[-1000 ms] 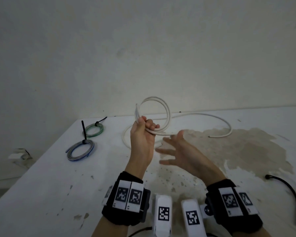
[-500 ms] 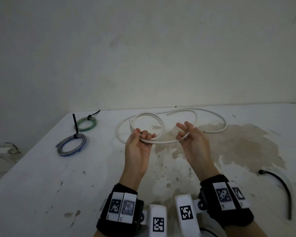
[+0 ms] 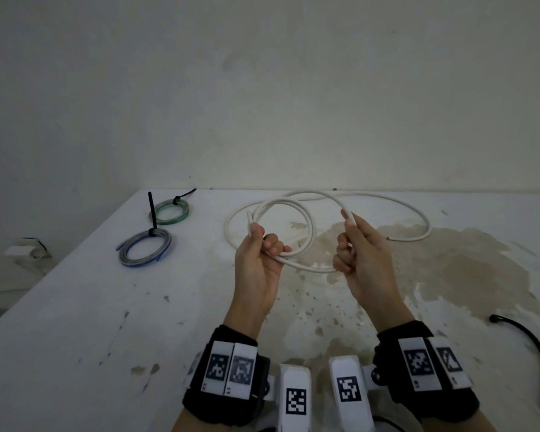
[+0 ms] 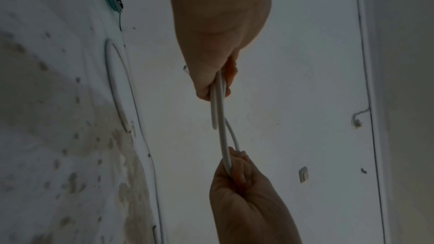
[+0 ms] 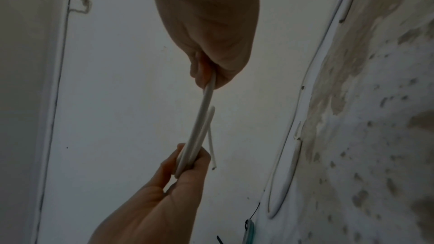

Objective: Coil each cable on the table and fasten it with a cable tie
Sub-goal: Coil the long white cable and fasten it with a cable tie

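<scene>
A white cable [image 3: 309,268] is partly coiled, and both hands hold it above the white table [image 3: 106,322]. My left hand [image 3: 262,243] grips the gathered loops with one cable end sticking up beside the thumb. My right hand [image 3: 348,241] curls round the following stretch of cable a short way to the right. The cable's loose tail [image 3: 426,226] curves over the table at the back right. In the left wrist view the left hand [image 4: 218,83] holds the cable [image 4: 222,118] from above and the right hand [image 4: 237,164] holds it from below. The right wrist view shows the same grip on the cable [image 5: 202,118].
Two tied coils lie at the back left: a blue-grey one [image 3: 145,248] and a green one [image 3: 172,212], each with a black tie. A loose black cable tie [image 3: 536,347] lies at the right edge. A brown stain [image 3: 449,269] spreads over the table on the right.
A second ago my right hand was open near the coil; it has since taken hold of the cable. The left hand has kept its grip and lowered the loops flatter.
</scene>
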